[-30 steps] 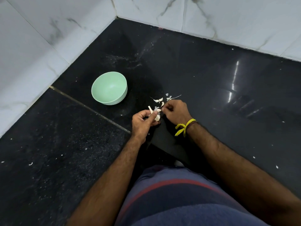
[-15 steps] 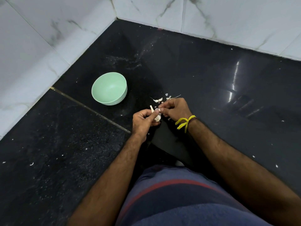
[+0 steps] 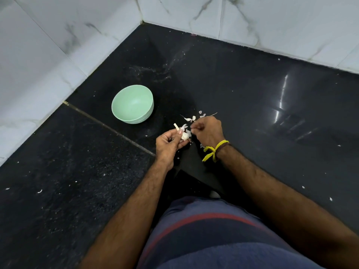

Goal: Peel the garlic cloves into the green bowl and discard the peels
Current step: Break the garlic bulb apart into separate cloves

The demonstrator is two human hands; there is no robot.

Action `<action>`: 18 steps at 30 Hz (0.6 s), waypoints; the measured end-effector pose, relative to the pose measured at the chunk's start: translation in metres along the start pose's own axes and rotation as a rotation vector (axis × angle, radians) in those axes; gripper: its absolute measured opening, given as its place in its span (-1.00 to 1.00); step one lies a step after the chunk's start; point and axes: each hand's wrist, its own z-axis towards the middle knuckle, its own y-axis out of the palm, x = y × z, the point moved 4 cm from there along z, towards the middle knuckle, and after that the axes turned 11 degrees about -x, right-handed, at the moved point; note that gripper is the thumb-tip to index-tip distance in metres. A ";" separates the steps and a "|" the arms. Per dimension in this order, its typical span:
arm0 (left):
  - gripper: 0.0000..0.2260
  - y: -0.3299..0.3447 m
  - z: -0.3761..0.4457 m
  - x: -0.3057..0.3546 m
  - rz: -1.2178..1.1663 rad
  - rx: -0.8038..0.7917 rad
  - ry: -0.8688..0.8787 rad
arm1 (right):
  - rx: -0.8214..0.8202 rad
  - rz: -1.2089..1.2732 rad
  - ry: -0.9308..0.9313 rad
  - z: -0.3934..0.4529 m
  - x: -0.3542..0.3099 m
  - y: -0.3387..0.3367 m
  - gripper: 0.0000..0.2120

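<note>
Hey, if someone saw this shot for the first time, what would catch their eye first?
Probably the green bowl, pale against the black countertop, left of and beyond the hands, and it looks empty. Next, mid-frame, the left hand holds white garlic while the right hand pinches at its skin. Loose peels lie just beyond the hands, and a yellow thread is tied on the right wrist.

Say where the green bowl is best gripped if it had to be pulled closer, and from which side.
Grip the green bowl at its rim, on the side nearest the person, thumb inside and fingers outside. It stands upright and looks empty, and its rounded outer wall offers little purchase. The left hand is nearer, though it now holds the garlic.
</note>
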 end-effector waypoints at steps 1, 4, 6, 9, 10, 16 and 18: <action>-0.87 0.001 -0.001 0.000 0.003 0.013 0.008 | -0.004 0.021 0.010 -0.002 0.003 0.004 -0.88; -0.83 0.004 -0.002 0.000 0.007 0.001 0.011 | 0.006 0.031 -0.030 -0.009 0.003 0.009 -0.91; -0.79 0.005 -0.002 -0.001 -0.004 -0.010 0.005 | -0.029 0.059 -0.077 -0.011 0.000 0.012 -0.90; -0.79 0.003 -0.001 -0.001 0.023 0.013 0.006 | -0.110 0.166 -0.079 -0.011 0.000 0.018 -0.87; -0.81 0.002 -0.001 -0.001 0.038 0.017 0.010 | -0.127 0.230 -0.055 -0.009 0.002 0.018 -0.86; -0.87 -0.001 -0.001 -0.010 0.115 0.053 0.059 | -0.221 0.489 -0.002 -0.007 0.014 0.022 -0.80; -0.84 -0.001 0.000 -0.013 0.230 0.090 0.104 | -0.218 0.500 0.005 -0.007 0.017 0.024 -0.77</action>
